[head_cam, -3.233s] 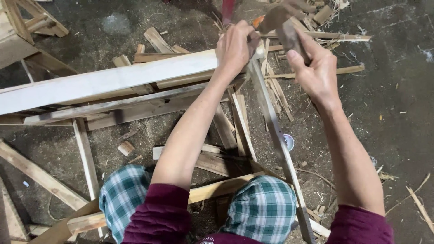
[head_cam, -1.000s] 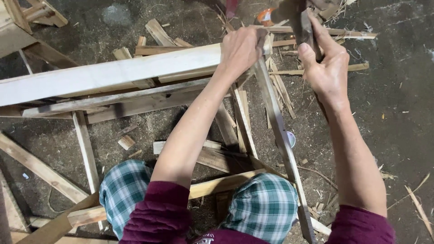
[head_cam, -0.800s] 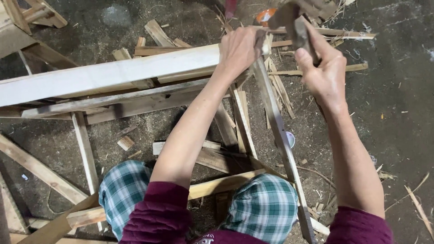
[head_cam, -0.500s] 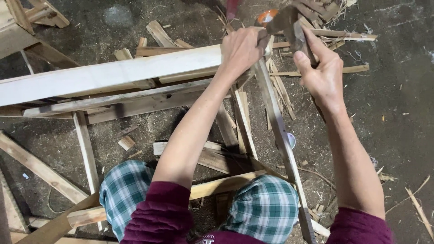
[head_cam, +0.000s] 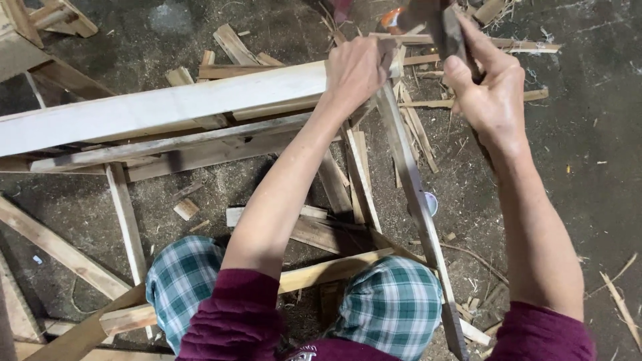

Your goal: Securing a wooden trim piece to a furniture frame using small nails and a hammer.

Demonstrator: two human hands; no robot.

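My left hand (head_cam: 358, 70) is closed around the end of a long pale wooden plank (head_cam: 167, 107) where it meets a thin grey wooden slat (head_cam: 414, 200) that runs back toward my knees. My right hand (head_cam: 491, 93) grips the dark handle of a hammer (head_cam: 449, 30), raised just right of that joint; the hammer's head is blurred near the top edge. Whether my left fingers pinch a nail is hidden.
Rough wooden strips and offcuts (head_cam: 348, 180) lie all over the dusty dark floor (head_cam: 588, 167). More battens (head_cam: 124, 214) cross under the plank at left. A small round lid (head_cam: 430, 202) lies beside the slat. My checked-trouser knees (head_cam: 391, 304) are at the bottom.
My right hand with the hammer has bobbed up and down beside the joint and now sits slightly lower and closer to it. My left hand has stayed on the plank's end.
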